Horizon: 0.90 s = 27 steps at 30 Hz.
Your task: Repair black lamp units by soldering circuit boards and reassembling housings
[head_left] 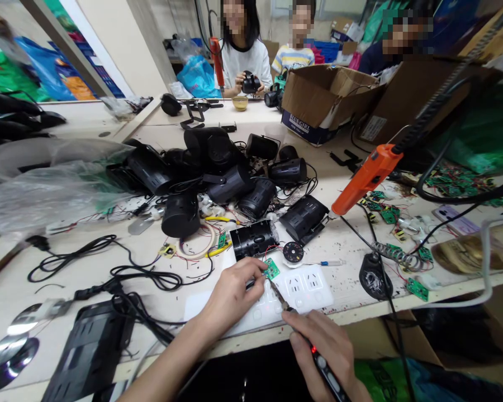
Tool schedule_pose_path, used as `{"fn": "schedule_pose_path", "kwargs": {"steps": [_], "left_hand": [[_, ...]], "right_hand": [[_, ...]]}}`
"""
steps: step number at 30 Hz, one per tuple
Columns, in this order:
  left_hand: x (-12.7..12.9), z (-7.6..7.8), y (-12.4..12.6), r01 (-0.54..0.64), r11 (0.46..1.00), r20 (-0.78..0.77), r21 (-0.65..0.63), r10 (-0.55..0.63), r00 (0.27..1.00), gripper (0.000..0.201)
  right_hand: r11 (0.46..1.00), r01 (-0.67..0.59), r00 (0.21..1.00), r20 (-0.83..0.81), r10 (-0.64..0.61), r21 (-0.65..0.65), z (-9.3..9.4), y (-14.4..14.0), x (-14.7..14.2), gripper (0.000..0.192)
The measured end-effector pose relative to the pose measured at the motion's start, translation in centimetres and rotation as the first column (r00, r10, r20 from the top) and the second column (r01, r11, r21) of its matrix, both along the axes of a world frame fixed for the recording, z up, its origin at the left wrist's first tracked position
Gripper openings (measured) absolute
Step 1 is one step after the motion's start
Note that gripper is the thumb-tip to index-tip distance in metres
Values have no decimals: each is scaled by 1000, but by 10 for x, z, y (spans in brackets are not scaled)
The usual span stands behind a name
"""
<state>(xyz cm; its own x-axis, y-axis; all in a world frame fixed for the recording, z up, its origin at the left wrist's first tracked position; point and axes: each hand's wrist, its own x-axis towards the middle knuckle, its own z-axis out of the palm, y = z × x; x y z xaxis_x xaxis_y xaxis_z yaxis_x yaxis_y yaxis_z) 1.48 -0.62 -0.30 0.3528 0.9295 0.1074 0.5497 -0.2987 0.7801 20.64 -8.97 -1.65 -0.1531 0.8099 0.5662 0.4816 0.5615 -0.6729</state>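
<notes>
My right hand (322, 349) is closed around a soldering iron (314, 352) with a small red light on its handle. The iron's metal tip points up and left, close to a small green circuit board (271, 269); whether they touch I cannot tell. My left hand (238, 287) pinches that board at its left edge. Beneath both hands lies a white power strip (318, 290) with several sockets. Just behind the board are an opened black cylindrical housing (255, 239) and a round black disc (293, 252) joined by thin red wires.
Several black lamp housings (218, 148) heap up mid-table. An orange electric screwdriver (366, 178) hangs at right by a coiled cord. Black cables (146, 273) lie at left, loose circuit boards (389, 215) at right. Across the table, a person (245, 61) holds a black housing beside a cardboard box (318, 95).
</notes>
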Motion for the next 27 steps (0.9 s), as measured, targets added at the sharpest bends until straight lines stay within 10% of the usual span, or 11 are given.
{"fn": "schedule_pose_path", "kwargs": {"steps": [27], "left_hand": [[0,0,0,20,999,30,34,-21,999,15]], "right_hand": [[1000,-5,1000,18,5,-5,9,2,9,34]]}}
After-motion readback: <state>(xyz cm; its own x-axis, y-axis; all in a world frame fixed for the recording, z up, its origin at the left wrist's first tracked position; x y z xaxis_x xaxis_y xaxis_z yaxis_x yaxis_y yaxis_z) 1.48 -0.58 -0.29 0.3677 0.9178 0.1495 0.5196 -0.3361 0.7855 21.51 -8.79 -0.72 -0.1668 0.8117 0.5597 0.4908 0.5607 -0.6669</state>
